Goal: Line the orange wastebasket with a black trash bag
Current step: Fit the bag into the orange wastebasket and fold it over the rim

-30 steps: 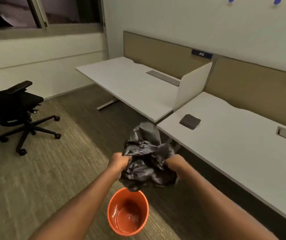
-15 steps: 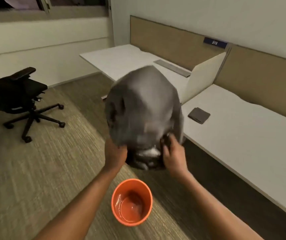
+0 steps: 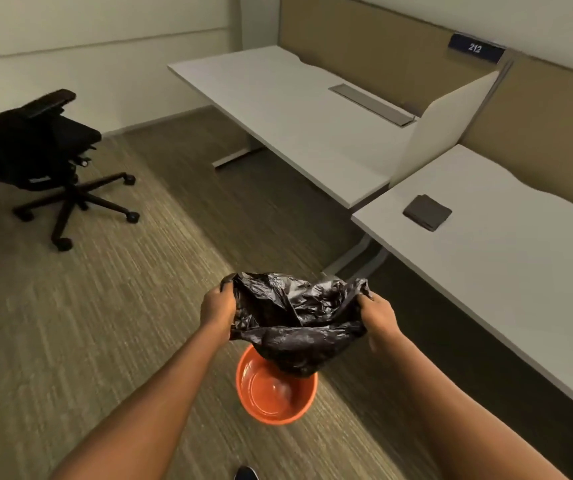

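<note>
The orange wastebasket stands upright on the carpet below my hands, and nothing shows inside it. Directly above it hangs a crumpled black trash bag, its mouth pulled apart and facing up. The bag's bottom droops over the basket's far rim and hides that part. My left hand grips the bag's left edge. My right hand grips its right edge.
A black office chair on casters stands at the left. Two white desks run along the right, split by a white divider. A dark folded item lies on the nearer desk. A shoe tip shows at the bottom edge.
The bag was flung up and puffed with air half a second ago. It has come down, its mouth spread wide between my hands, low over the basket.
</note>
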A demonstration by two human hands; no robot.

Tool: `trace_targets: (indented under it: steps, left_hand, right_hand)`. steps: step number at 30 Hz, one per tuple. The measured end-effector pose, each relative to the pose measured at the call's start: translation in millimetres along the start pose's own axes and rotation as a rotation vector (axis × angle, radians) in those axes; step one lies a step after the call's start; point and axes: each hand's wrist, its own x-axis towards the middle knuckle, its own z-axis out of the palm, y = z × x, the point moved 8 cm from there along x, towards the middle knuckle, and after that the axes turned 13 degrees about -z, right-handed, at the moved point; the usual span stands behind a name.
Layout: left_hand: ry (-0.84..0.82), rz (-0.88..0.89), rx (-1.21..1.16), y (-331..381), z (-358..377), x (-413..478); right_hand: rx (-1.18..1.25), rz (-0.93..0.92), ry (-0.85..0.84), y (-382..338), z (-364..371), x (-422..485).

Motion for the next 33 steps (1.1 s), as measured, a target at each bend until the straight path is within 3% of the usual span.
trace_targets:
  steps: [5,8,10,13,16,19,26,33]
  left_hand:
    - [-0.151,-0.293,-0.195,-26.5,11.4,11.5]
    - [-0.238,-0.414,-0.047,-43.9,26.6,6.2]
    - [-0.310,-0.439,0.105,-48.3,33.1,4.7]
    - [-0.355,-0.453,-0.011,-45.6,33.8,14.7]
    - [-0.255,-0.412,-0.050,-55.8,37.5,30.4]
    - [-0.175,-0.441,-0.118,-79.0,51.3,39.3]
    - [-0.097,-0.517,-0.264,-141.1,82.6,86.3]
    - [-0.265,-0.492,-0.218,-197.6,110.2,159.2]
  right_hand:
    - [0.244,0.156,0.069,25.3,-0.2,5.2]
    - [0.434,0.335,0.114,48.1,3.8,9.3]
    - [0.476,0.445,0.014,57.8,13.4,13.6]
    - [0.478,0.509,-0.147,67.4,19.7,33.0]
    - [0.390,0.464,-0.204,81.4,18.2,63.2]
    - [0.302,0.485,-0.368,99.3,31.7,75.4]
    - [0.282,0.564,-0.393,165.6,68.4,98.8]
    - [0.244,0.549,-0.484,233.9,121.4,115.8]
